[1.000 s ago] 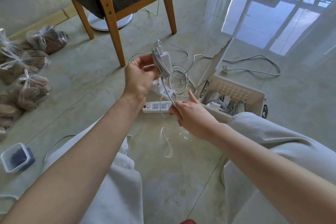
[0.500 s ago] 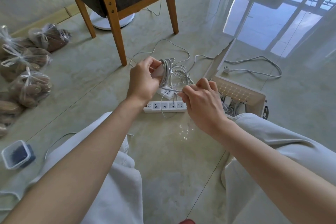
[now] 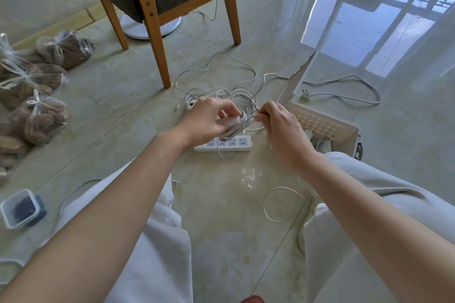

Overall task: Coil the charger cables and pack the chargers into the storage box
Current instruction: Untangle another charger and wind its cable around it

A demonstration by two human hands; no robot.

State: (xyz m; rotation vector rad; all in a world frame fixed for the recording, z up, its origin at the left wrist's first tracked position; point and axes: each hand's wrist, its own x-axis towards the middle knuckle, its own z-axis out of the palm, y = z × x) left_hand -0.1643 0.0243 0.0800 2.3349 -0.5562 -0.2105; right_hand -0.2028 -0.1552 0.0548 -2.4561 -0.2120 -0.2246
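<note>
Mid-frame, left hand (image 3: 206, 122) gripped charger (image 3: 229, 121), cable (image 3: 242, 120) wound round it; right hand (image 3: 283, 133) pinched the cable's end. Strip (image 3: 237, 142) lay just below; box (image 3: 320, 123) stood open, centre-right.

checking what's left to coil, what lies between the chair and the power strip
In the head view, a tangle of loose white cables lies on the floor between chair and power strip.

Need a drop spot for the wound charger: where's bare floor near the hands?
Free: floor between the knees, nearer than the power strip, left of the loose cable loop; also floor between the bags and chair leg. Crowded: cable tangle beyond the power strip, beside the box.
</note>
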